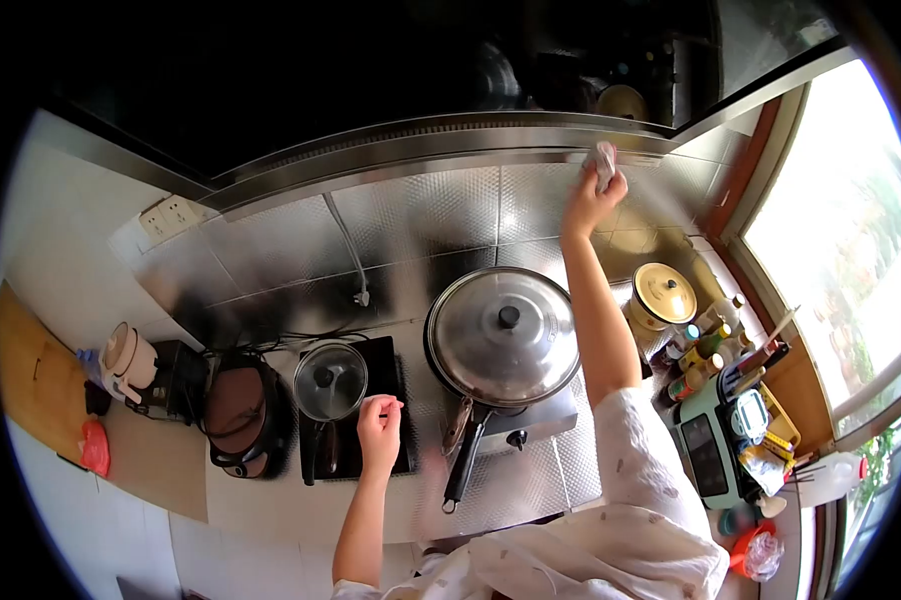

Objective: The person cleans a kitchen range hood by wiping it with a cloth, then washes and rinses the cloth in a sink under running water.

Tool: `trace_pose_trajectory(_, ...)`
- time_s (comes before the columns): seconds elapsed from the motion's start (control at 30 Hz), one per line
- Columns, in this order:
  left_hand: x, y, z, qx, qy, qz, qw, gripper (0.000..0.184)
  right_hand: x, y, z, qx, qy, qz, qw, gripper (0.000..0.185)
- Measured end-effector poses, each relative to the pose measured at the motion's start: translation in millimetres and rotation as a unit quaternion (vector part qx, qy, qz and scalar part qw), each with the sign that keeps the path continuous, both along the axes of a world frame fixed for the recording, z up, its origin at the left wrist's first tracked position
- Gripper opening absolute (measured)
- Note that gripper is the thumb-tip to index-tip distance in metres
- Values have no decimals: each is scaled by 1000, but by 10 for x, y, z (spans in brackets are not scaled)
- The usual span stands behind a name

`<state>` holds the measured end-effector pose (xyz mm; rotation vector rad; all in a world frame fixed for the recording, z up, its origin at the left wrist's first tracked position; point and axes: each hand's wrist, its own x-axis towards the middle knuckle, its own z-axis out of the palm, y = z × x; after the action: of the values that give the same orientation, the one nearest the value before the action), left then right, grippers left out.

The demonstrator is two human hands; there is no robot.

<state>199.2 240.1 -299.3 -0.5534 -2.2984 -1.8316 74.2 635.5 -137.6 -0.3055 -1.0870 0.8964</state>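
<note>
White crumpled cloth was bunched in your right hand at the hood's silver metal rim, presumably for firm grip. Your left hand, curled closed, hung near the round glass-lidded pan, likely for balance.

So the big domed silver pan lid is shiny smooth metal with a matt black knob. Silver wall panels behind look metallic, kinda dimpled and glossy. Small round saucepan lid on the left is clear, glassy stuff.
</note>
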Motion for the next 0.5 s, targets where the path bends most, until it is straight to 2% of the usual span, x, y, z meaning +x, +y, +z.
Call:
trace_pose_trajectory(0.03,-11,2,-9,-3,0,3,1000,6,-131,3,77,-14,51,22,998,29)
trace_pose_trajectory(0.07,-25,-10,-9,-3,-12,15,1000,4,-244,-25,122,-18,51,25,998,29)
trace_pose_trajectory(0.13,-60,-72,3,-8,-31,32,999,3,-469,-196,205,-46,70,-41,996,30)
trace_pose_trajectory(0.17,-64,-100,7,-15,-30,35,999,3,-590,-334,226,-44,129,-43,990,30)
trace_pose_trajectory(0.2,-74,-120,7,-20,-30,45,998,4,-809,-429,167,-10,140,-69,988,31)
trace_pose_trajectory(0.23,-78,-133,10,-24,-31,55,998,4,-827,-719,155,7,100,-27,995,30)
trace_pose_trajectory(0.27,-76,-141,14,-29,-33,55,998,4,-885,-925,132,100,70,-72,990,31)
trace_pose_trajectory(0.33,-96,-150,31,-38,-40,54,997,5,-1054,-1342,2,151,10,-20,988,37)
trace_pose_trajectory(0.37,-118,-152,13,-41,-40,54,997,5,-986,-1437,-55,247,-40,-35,968,39)
trace_pose_trajectory(0.4,-153,-144,-24,-39,-27,53,997,6,-1000,-1445,-51,337,-17,-18,941,32)
trace_pose_trajectory(0.43,-172,-138,-46,-35,-15,52,998,9,-983,-1374,-49,335,-17,-19,942,32)
trace_pose_trajectory(0.5,-214,-63,-23,-43,-16,39,998,8,-788,-1104,82,546,-65,-54,834,22)
